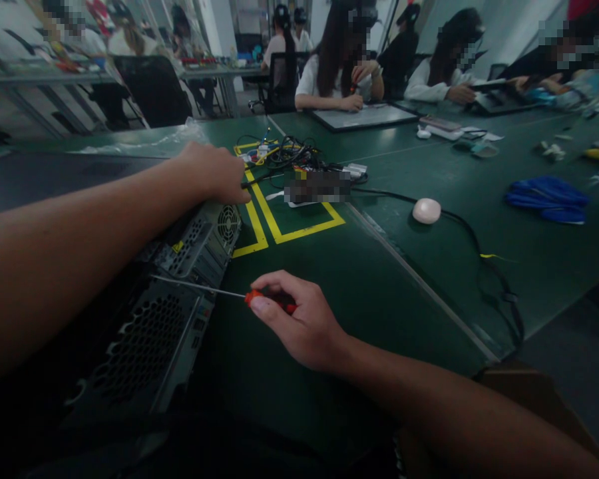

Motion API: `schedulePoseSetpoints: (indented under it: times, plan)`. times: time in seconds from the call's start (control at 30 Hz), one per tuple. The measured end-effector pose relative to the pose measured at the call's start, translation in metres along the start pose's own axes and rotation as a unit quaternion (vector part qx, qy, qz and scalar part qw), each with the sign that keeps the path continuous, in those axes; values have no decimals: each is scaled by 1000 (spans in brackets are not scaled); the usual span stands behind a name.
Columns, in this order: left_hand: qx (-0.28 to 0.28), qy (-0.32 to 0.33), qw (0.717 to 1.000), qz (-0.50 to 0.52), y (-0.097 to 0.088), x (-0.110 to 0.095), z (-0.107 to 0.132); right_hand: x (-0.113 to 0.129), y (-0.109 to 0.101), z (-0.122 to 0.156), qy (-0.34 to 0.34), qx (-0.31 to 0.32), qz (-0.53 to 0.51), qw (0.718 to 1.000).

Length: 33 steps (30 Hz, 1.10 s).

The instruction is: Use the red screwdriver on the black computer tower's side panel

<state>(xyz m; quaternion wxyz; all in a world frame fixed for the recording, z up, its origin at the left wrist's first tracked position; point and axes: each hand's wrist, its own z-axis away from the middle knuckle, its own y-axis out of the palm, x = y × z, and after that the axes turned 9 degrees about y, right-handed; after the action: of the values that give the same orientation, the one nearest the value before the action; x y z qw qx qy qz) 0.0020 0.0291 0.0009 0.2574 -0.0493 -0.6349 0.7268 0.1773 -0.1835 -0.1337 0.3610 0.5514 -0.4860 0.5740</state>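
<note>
A desktop computer case (167, 362) lies at the left with its rear panel toward the right, showing a honeycomb vent, ports and a round fan grille (228, 223). My left hand (212, 171) is closed over the far corner of the case, its fingers bent down and partly hidden. My right hand (304, 319) is wrapped round the red handle of a screwdriver (219, 291). The screwdriver's long shaft points left across the rear panel, and its tip reaches the case near the middle; whether it sits in a screw cannot be made out.
Beyond the case, tangled cables (292, 154) lie by yellow tape marks (307, 233) on the green table (404, 293). A pale rounded object (426, 211) rests on a black cable. Blue cloth (546, 198) lies farther right. Several people work at tables across from me.
</note>
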Motion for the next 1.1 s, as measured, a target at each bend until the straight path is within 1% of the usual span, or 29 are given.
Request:
schedulePoseSetpoints:
  times: [0.1,0.27,0.33,0.43,0.57,0.63,0.8,0.97,1.1]
  plan:
    - [8,-4,1000,-29,-1,0,1,1,1,1,6,0,-8,1000]
    - [24,20,997,-66,-5,-6,5,3,-1,0,0,6,-3,1000]
    - [29,13,997,-75,-3,-4,3,4,-1,0,1,5,-4,1000]
    - [18,-6,998,-63,5,6,-7,3,0,0,-6,5,-6,1000]
    - [-14,11,1000,-5,17,23,-23,2,0,1,-6,8,-3,1000]
    - [-14,12,1000,3,19,26,-25,3,0,1,-4,8,-4,1000]
    - [-5,4,1000,-14,15,21,-19,4,-1,1,-12,12,-15,1000]
    - [-2,6,1000,-7,8,12,-11,4,-2,2,-2,13,-7,1000]
    - [19,3,999,-50,0,3,-3,4,-3,2,2,15,0,1000]
